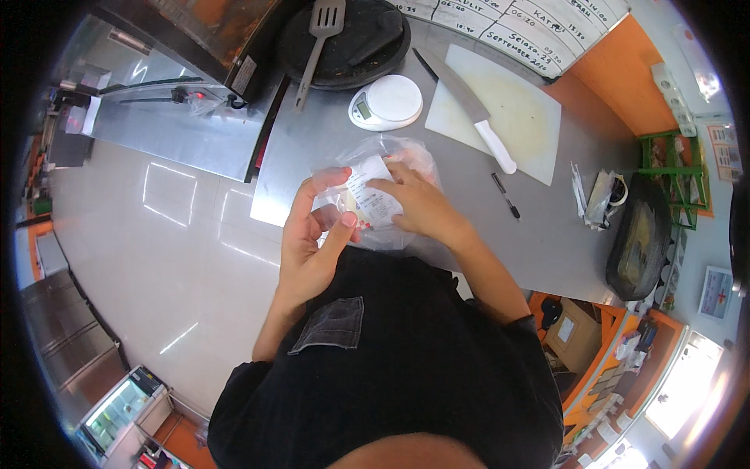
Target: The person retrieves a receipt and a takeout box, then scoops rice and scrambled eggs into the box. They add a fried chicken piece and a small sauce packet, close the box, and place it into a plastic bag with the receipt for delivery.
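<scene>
My left hand (308, 254) is closed, thumb and fingers curled around a small clear packet (341, 200); its pale contents I cannot make out. Right beside this packet is a white printed receipt (376, 195), pinched by my right hand (428, 207), whose fingertips press on its upper right side. Both hands are over a clear plastic bag (387, 239) at the near edge of the steel counter. Something pinkish shows through the bag behind my right fingers.
Behind the bag stands a white kitchen scale (389, 102). A large knife (478, 113) lies across a white cutting board (516, 117), with a black pen (505, 195) nearby. A slotted spatula (319, 47) rests on a black pan (383, 59). A dark lidded container (637, 242) sits far right.
</scene>
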The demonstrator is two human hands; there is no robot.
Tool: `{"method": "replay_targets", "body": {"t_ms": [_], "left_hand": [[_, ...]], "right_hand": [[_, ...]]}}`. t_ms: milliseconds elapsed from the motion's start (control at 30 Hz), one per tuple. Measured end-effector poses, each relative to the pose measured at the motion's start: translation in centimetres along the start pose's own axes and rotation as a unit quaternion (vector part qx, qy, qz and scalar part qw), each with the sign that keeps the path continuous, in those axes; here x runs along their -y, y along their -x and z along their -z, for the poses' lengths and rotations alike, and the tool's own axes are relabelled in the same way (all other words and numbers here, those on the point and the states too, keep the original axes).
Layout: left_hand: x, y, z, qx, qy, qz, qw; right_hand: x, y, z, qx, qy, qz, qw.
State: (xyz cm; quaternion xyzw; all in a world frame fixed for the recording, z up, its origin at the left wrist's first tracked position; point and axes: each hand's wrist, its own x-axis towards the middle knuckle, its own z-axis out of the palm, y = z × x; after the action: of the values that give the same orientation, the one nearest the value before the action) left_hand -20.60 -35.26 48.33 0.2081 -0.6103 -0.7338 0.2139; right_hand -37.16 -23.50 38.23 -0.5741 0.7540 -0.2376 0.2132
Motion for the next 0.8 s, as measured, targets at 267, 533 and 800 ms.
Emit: {"method": "replay_targets", "body": {"t_ms": [267,533,800], "left_hand": [[1.1,-0.9,0.3,0.002,-0.079,0.003,0.997],[10.0,-2.4,-0.9,0.034,-0.504,-0.068,0.86],[10.8,-2.9,-0.4,0.048,-0.503,-0.028,0.862]], "right_hand": [[2.7,0.0,2.7,0.016,0.104,-0.102,0.989],[-0.5,0.0,1.8,-0.044,0.162,-0.154,0.974],[0.2,-0.3,2.3,-0.078,0.149,-0.188,0.968]]}}
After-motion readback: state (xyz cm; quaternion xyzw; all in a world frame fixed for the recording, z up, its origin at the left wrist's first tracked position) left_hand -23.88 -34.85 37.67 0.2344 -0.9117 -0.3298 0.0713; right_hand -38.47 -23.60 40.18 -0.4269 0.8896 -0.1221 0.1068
